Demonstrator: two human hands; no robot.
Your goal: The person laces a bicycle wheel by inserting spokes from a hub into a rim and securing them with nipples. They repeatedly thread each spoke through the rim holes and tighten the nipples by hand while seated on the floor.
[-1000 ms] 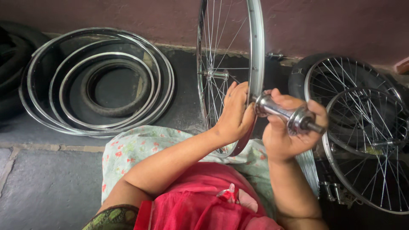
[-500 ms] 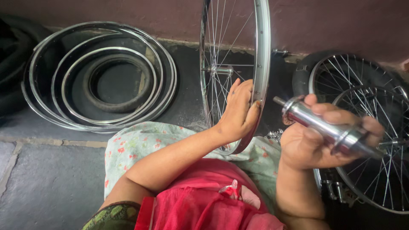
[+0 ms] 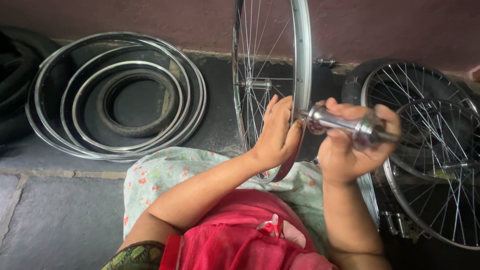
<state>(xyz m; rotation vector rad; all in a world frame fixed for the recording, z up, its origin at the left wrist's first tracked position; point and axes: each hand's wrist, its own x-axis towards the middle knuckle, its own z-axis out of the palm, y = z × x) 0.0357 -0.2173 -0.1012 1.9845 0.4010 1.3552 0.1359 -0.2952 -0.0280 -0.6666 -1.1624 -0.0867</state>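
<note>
Right hand (image 3: 350,150), fingers still around the metal hub (image 3: 345,124), now back against the wheel rim (image 3: 302,65); left hand (image 3: 276,132) still gripping rim.

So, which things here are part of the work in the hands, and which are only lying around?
In hand:
- upright spoked wheel, steadied by the left hand
- shiny metal tool, held by the right hand, its tip at the wheel's rim

Lying about:
- stack of bare rims with a tyre inside
- spoked wheels at right
- black tyres far left
</note>
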